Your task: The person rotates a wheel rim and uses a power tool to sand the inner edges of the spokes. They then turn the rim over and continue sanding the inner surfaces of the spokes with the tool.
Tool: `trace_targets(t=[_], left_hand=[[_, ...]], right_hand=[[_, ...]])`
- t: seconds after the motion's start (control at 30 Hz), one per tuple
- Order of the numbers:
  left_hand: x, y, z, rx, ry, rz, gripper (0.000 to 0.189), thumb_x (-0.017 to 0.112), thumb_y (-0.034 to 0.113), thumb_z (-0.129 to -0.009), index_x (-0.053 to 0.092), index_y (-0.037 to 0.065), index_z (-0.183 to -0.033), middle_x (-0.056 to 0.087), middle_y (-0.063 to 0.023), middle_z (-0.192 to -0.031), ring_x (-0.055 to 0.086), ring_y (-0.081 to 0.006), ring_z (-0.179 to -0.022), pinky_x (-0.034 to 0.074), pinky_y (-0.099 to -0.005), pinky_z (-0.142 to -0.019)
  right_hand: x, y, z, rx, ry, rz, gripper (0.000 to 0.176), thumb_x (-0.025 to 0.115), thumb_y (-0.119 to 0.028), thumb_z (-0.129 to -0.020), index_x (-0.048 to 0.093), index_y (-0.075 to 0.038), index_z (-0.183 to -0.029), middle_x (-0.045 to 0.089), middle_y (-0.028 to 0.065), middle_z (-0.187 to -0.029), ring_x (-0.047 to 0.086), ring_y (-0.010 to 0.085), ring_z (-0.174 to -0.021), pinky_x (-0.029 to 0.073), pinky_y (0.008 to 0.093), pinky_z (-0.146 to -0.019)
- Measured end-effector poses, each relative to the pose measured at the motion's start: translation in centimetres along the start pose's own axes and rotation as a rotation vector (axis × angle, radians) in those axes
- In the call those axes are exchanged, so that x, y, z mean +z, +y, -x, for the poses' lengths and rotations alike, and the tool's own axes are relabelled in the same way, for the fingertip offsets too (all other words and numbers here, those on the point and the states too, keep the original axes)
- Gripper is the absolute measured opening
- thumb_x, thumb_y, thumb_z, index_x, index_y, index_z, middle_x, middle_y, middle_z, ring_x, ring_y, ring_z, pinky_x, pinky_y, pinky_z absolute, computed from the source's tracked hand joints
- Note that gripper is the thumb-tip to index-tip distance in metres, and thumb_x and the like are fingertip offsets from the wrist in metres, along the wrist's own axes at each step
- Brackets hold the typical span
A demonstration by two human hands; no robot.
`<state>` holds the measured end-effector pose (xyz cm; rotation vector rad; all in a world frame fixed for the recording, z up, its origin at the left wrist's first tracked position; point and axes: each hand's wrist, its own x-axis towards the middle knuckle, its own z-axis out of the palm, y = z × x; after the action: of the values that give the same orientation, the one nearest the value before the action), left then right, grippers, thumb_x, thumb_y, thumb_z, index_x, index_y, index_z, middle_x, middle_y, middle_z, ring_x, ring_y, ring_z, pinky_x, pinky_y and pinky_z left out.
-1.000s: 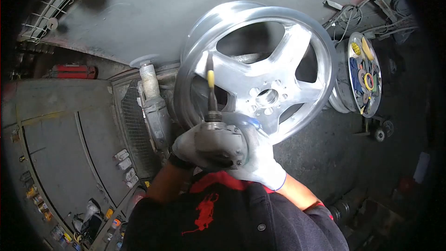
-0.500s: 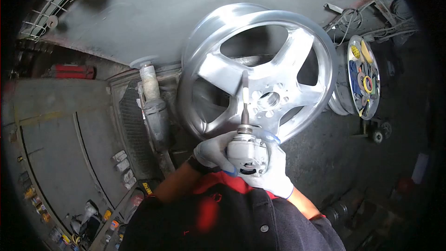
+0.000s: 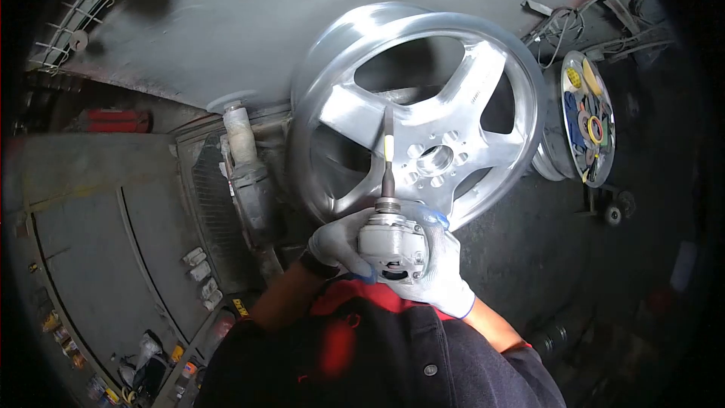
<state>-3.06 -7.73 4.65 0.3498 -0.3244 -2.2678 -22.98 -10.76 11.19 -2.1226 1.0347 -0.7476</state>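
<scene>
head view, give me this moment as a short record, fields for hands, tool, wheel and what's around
left hand: gloved, gripping the power tool from its left side
right hand: gloved, gripping the same tool from its right side
tool shaft: dark with a pale yellow band, pointing toward the wheel; contact cannot be told
wheel: bare silver metal, five spokes, open centre hole
picture left: second tool
picture right: round silver holder with small items, including a yellow ring
</scene>
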Motion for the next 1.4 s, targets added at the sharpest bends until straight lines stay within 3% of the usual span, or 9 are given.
trace_targets(t=[0.3,0.53,0.6,0.63,0.7,0.83,0.9,1.0,1.4], left_hand=[[-1.4,3.3,0.3,0.661,-0.304,-1.517,0.069,0.085,0.032,-0.074,0.057,0.007,-0.132,0.064,-0.0042,-0.127,0.061,-0.0211,-0.117,0.044,-0.0401,-0.107],[0.0,0.1,-2.7,0.374,-0.163,-1.254,0.038,0.074,0.025,-0.085,0.067,0.01,-0.119,0.067,-0.0092,-0.121,0.063,-0.0271,-0.116,0.051,-0.0422,-0.097],[-0.6,-0.8,-3.0,-0.144,-0.001,-0.054,0.05,0.077,0.033,-0.082,0.063,0.011,-0.126,0.065,-0.0076,-0.124,0.062,-0.0253,-0.119,0.05,-0.0426,-0.1],[-1.5,-1.1,-3.0,-0.146,-0.002,-0.054,0.05,0.077,0.033,-0.082,0.063,0.011,-0.126,0.065,-0.0076,-0.124,0.062,-0.0253,-0.119,0.05,-0.0426,-0.1],[-3.0,-1.1,-2.9,0.546,-0.316,-1.514,0.088,0.09,0.014,-0.064,0.048,0.003,-0.141,0.061,-0.0046,-0.131,0.059,-0.0203,-0.118,0.043,-0.0381,-0.108],[-3.2,-0.7,1.0,0.119,0.108,-0.648,0.079,0.088,0.019,-0.068,0.053,0.005,-0.137,0.062,-0.0055,-0.13,0.059,-0.0239,-0.118,0.043,-0.0397,-0.109],[-4.7,0.3,1.2,0.507,-0.214,-1.634,0.082,0.09,0.021,-0.065,0.054,0.006,-0.137,0.061,-0.0076,-0.133,0.059,-0.0243,-0.121,0.043,-0.039,-0.109],[-3.4,0.3,3.6,0.1,0.147,-0.534,0.082,0.09,0.021,-0.064,0.055,0.005,-0.136,0.062,-0.0076,-0.133,0.058,-0.0236,-0.124,0.042,-0.0392,-0.11],[-1.1,-0.8,-0.4,0.007,-0.013,-0.345,0.083,0.086,0.004,-0.062,0.053,0.003,-0.138,0.062,-0.008,-0.131,0.059,-0.0183,-0.12,0.045,-0.0381,-0.108]], right_hand=[[0.2,-1.0,-3.2,-0.062,-0.028,-0.104,0.07,0.077,-0.007,-0.058,0.06,-0.002,-0.125,0.066,0.0185,-0.12,0.065,0.0356,-0.106,0.052,0.0418,-0.092],[-0.8,0.8,0.6,0.092,0.053,-0.075,0.07,0.084,-0.014,-0.06,0.06,-0.002,-0.125,0.069,0.0168,-0.115,0.068,0.0343,-0.102,0.053,0.0416,-0.09],[-1.1,1.3,0.9,0.081,0.015,-0.036,0.07,0.086,-0.017,-0.062,0.06,-0.002,-0.125,0.069,0.017,-0.114,0.069,0.0353,-0.101,0.054,0.0423,-0.089],[-0.9,1.3,0.9,0.073,0.045,-0.042,0.071,0.085,-0.017,-0.061,0.06,-0.002,-0.126,0.069,0.0171,-0.114,0.068,0.0357,-0.101,0.053,0.0423,-0.09],[-0.6,1.1,0.6,0.061,0.078,-0.053,0.071,0.085,-0.016,-0.061,0.06,-0.002,-0.126,0.069,0.0172,-0.115,0.068,0.0361,-0.102,0.053,0.0423,-0.09],[-0.4,0.1,-1.8,0.002,-0.024,-0.089,0.074,0.085,-0.017,-0.061,0.059,-0.003,-0.129,0.066,0.0171,-0.119,0.065,0.036,-0.106,0.052,0.0423,-0.093],[0.0,-0.2,-3.0,-0.016,-0.075,-0.134,0.075,0.086,-0.018,-0.062,0.058,-0.005,-0.13,0.064,0.0158,-0.121,0.064,0.0342,-0.109,0.052,0.0426,-0.093],[-0.6,-0.6,-3.9,-0.012,-0.112,-0.171,0.074,0.085,-0.017,-0.063,0.058,-0.006,-0.13,0.064,0.0153,-0.121,0.064,0.0335,-0.11,0.052,0.0422,-0.093],[-1.5,0.7,-0.7,0.05,-0.008,-0.152,0.067,0.084,-0.018,-0.066,0.059,-0.006,-0.127,0.068,0.0139,-0.117,0.067,0.0332,-0.104,0.053,0.0426,-0.09]])
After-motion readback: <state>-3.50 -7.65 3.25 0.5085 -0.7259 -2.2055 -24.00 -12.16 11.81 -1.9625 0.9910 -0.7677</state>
